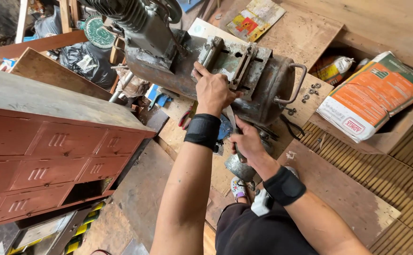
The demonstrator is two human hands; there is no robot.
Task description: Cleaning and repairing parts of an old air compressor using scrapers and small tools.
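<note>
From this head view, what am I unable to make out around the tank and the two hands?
- Tool in the right hand: mostly covered by the fingers; its kind is unclear.
- Bracket fasteners under the left hand: hidden by the palm.
- Compressor head: cut off by the top edge.
- Loose nuts on the board: too small to count.

Both forearms are bare, with no sleeves. The left hand (212,90) and the right hand (248,141) are ungloved. Each wrist carries a broad black fabric wristband: the left band (202,131) and the right band (284,185). Nearer, dark shorts (253,233) cover the lap. A patterned white shoe (238,188) shows below.
</note>
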